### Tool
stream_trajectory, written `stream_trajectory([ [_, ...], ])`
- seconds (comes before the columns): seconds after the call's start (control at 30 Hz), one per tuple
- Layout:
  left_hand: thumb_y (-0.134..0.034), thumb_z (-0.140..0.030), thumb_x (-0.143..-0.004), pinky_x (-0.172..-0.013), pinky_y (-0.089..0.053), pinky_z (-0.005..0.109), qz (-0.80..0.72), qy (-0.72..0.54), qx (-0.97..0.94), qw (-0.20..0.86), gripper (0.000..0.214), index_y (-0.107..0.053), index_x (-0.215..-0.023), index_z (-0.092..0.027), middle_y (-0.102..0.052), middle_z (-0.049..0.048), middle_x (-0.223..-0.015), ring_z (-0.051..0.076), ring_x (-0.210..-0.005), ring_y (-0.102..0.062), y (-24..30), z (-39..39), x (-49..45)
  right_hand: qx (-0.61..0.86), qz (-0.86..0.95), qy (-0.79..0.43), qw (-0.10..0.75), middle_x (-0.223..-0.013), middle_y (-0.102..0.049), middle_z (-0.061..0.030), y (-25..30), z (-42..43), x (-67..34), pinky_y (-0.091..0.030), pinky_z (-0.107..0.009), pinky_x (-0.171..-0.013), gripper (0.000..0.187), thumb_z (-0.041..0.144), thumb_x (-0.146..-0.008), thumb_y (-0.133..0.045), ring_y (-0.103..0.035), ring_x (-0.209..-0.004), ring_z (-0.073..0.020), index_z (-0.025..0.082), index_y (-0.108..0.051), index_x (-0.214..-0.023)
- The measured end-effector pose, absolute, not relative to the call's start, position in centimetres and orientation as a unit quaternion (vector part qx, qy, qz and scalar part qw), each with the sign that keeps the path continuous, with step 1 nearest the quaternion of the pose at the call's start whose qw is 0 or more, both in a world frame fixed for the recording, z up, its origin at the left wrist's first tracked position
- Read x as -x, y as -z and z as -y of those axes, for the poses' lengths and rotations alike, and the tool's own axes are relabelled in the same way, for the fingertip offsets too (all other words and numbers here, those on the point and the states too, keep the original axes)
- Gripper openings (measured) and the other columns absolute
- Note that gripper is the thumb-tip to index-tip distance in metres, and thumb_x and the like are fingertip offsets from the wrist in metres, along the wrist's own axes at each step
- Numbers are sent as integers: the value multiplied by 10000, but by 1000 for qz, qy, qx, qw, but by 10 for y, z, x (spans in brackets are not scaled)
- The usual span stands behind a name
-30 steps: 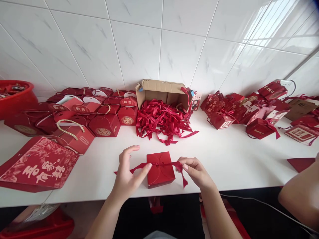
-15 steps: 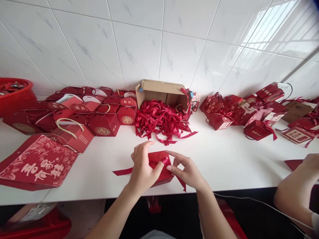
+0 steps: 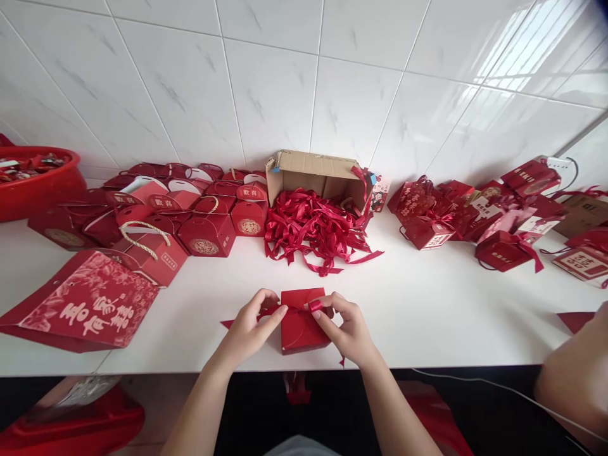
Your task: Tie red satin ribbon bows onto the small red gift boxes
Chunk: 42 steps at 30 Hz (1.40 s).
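Ribbon (image 3: pixel 313 305) runs left-right across box (image 3: pixel 299 330), lower centre; left hand (image 3: pixel 251 324) and right hand (image 3: pixel 348 328) each pinch one side, equally near

Centre top: open cardboard box (image 3: pixel 313 174), loose red ribbons (image 3: pixel 316 231) spilling before it. Left: handled red gift boxes (image 3: pixel 206 231), flat red paper bag (image 3: pixel 88 307), red basin (image 3: pixel 38 183). Right: ribbon-tied red boxes (image 3: pixel 427 228). Lower right: another person's arm (image 3: pixel 577 367).
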<state>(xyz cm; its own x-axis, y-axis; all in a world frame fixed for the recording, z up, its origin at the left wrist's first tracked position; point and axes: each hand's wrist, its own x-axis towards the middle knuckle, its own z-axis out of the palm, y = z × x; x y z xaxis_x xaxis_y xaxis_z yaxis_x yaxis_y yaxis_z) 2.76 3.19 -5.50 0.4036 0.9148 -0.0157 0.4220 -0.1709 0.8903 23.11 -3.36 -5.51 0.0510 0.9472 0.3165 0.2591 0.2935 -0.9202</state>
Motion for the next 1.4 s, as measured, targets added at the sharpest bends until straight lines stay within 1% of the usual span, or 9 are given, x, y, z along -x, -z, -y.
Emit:
stream_trajectory([
  [0.1,-488,-496,-908,-679,-468,267,-447,-238,-704,498,303,-549,-826,-211,-587,-10,-779,169,-746,-582,58,-33,-27,502,588,-359,523,-826,-704,-32,53,33,-228,-437,-285,-671,121,283,-897,-588,-515,-672,-141,222,-693,-899],
  [0.23,-577,-398,-880,-649,-442,247,-427,-296,-747,414,224,-589,-780,-198,-599,-7,-757,156,-720,-570,45,-37,-15,518,531,-427,517,-806,-714,-52,49,30,-220,-443,-274,-625,158,304,-877,-588,-578,-664,-154,183,-680,-832],
  [0.43,-540,-195,-920,-825,-422,283,-241,-279,-905,211,163,-696,-906,-242,-638,11,-867,161,-853,-570,-12,-45,-16,581,506,-406,492,-779,-712,-55,38,27,-207,-465,-280,-637,162,247,-823,-578,-606,-679,-174,164,-717,-828],
  [0.6,-570,-167,-910,-906,-365,343,-118,-210,-961,138,202,-728,-859,-281,-653,-1,-858,174,-883,-550,-32,-63,-58,527,622,-355,458,-662,-595,-1,32,30,-210,-385,-245,-571,119,242,-808,-625,-467,-604,-124,174,-697,-741],
  [0.73,-652,-239,-858,-965,-346,403,-186,-300,-930,106,70,-683,-920,-232,-642,44,-996,232,-1035,-534,-19,-70,-73,528,590,-379,480,-668,-636,-17,38,29,-213,-392,-240,-572,269,333,-887,-582,-499,-611,-127,167,-685,-702],
  [1.03,-660,-291,-854,-848,-462,325,-295,-327,-849,291,77,-679,-821,-224,-703,6,-829,180,-825,-638,25,-41,-34,512,580,-401,491,-739,-684,-36,40,27,-213,-438,-264,-638,321,400,-933,-522,-579,-675,-154,178,-655,-743],
  [1.13,-596,-242,-896,-831,-499,291,-298,-369,-812,340,100,-672,-837,-214,-708,25,-870,171,-868,-653,36,-34,-34,528,511,-411,539,-699,-707,-13,45,26,-208,-430,-250,-581,193,386,-876,-611,-590,-605,-147,207,-543,-854],
  [1.23,-596,-232,-887,-836,-516,293,-313,-371,-797,360,60,-646,-866,-205,-689,43,-915,177,-904,-650,42,-30,-36,526,486,-408,566,-646,-698,27,49,26,-204,-418,-233,-544,271,363,-850,-643,-570,-539,-133,242,-406,-897],
  [1.4,-637,-216,-836,-727,-531,264,-333,-375,-796,339,21,-647,-823,-203,-662,22,-817,152,-755,-641,48,-26,-36,559,550,-322,531,-677,-667,-2,47,28,-203,-442,-249,-554,138,332,-881,-591,-573,-574,-141,210,-553,-936],
])
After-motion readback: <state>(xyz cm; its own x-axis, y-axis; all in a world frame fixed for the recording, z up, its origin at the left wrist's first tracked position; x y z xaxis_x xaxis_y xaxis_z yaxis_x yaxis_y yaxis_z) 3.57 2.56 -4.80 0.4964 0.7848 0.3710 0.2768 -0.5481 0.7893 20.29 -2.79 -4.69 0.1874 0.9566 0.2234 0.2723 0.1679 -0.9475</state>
